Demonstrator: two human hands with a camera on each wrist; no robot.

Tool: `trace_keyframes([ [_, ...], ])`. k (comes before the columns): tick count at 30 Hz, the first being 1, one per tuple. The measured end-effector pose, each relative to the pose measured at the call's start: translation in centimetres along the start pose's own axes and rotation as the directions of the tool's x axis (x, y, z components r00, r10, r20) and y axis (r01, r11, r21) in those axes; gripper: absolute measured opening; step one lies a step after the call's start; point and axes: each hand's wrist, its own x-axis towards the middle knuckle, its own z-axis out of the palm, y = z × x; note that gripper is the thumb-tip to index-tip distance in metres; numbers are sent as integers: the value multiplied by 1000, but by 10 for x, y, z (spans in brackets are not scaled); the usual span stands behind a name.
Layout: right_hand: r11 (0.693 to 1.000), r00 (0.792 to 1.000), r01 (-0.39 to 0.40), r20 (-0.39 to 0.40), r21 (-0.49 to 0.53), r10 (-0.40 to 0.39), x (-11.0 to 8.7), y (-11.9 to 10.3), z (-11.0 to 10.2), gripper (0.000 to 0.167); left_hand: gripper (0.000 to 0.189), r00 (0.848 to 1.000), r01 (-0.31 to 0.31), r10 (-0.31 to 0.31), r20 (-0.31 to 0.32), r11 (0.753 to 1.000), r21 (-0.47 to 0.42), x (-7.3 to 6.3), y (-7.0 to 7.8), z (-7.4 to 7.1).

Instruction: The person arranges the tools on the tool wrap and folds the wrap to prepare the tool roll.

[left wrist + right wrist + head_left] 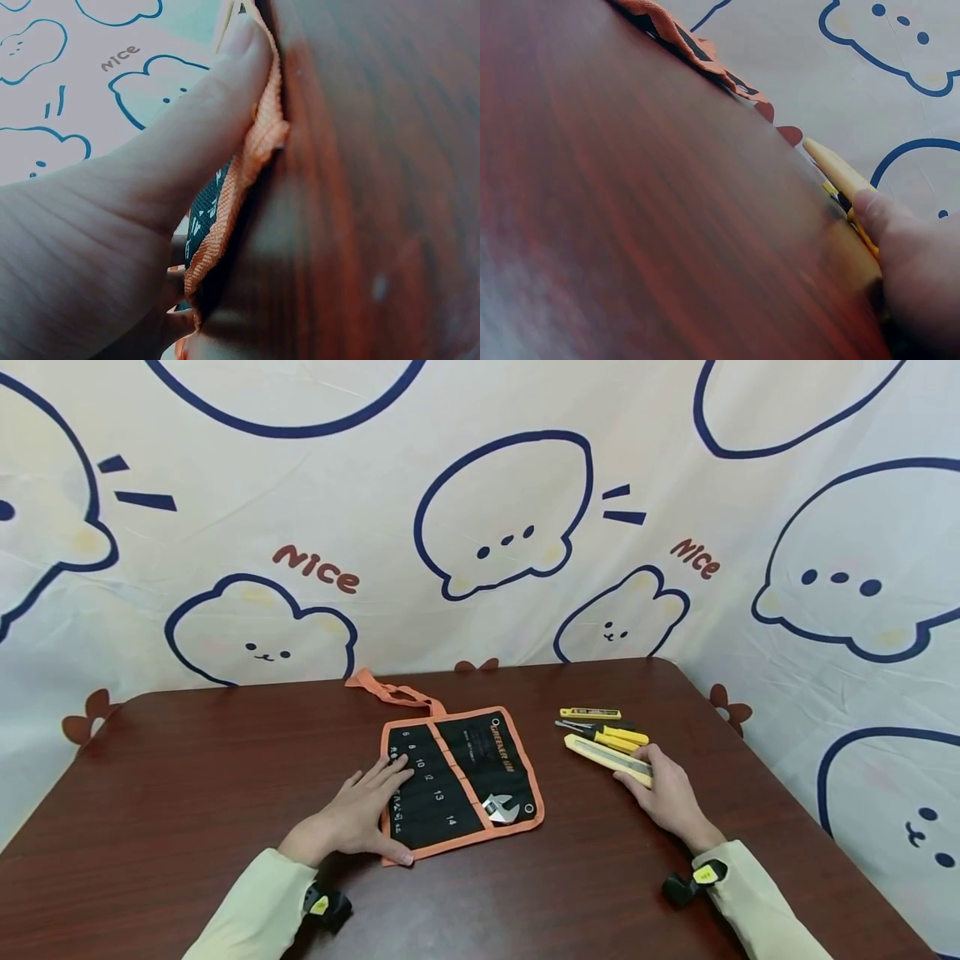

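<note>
My left hand (358, 810) rests on the left part of a black tool pouch (431, 814) with orange trim and printed numbers, fingers spread and thumb at the lower corner. In the left wrist view the thumb lies along the pouch's orange edge (217, 232). The silver head of an adjustable wrench (502, 808) shows at the pouch's lower right pocket. To the right, my right hand (669, 793) grips a pale yellow utility knife (600, 755) by its near end, pointing away to the left. The right wrist view shows the knife (836, 166) raised off the tabletop.
Just beyond the knife lie yellow-handled screwdrivers (632, 736), partly overlapping. A small flat yellow case (590, 713) with a dark label is behind them. An orange strap (397, 693) trails from the pouch's top towards the back edge of the brown table (187, 793). Patterned cloth hangs behind.
</note>
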Motion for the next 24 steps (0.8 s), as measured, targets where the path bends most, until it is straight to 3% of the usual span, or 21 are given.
trace_keyframes([
  [5, 998, 995, 56, -87, 30, -53, 2, -3, 3, 37, 113, 1000, -5, 5, -3, 1000, -2, 0, -1, 0],
  [9, 995, 991, 59, -122, 75, -50, 5, -8, 6, 37, 113, 1000, -12, 12, -5, 1000, -4, 0, -1, 0],
  [15, 985, 995, 51, -87, 163, -38, 10, -21, 14, 39, 113, 1000, -4, 4, -7, 1000, 3, -1, -3, 1],
  [24, 960, 995, 99, -25, 263, -96, 17, -42, 25, 36, 114, 1000, 5, -5, 8, 1000, -1, 1, -4, 1],
])
